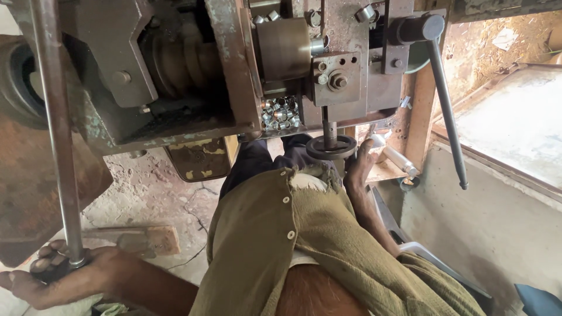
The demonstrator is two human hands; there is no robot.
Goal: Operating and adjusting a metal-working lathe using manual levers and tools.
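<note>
Nearest the camera, at the lower left, the left hand (55,275) is seen wrapped around the lower end of a long steel lever rod (55,134), the fingers clamped about it. The rod rises steeply past the left flank of the machine (175,70). Further in, the right hand (362,161) is held at the small black handwheel (331,147) under the machine's front block; the fingers rest at the wheel's right rim, but whether they are clamped on it cannot be told.

As to progress, a heap of small shiny metal sleeves (281,113) is gathered in a recess just left of the handwheel's spindle, and a few more lie on top of the machine, so a good many pieces are judged already made. With both hands at the controls, the work is judged to be under way; how many remain cannot be seen.

Below, a cracked, dusty concrete floor (158,193) is shown, with a wooden block (149,240) lying on it. At the far right, a pale plastered wall (497,222) and a ledge are visible, with a long black-knobbed lever (445,105) hanging before them.
</note>
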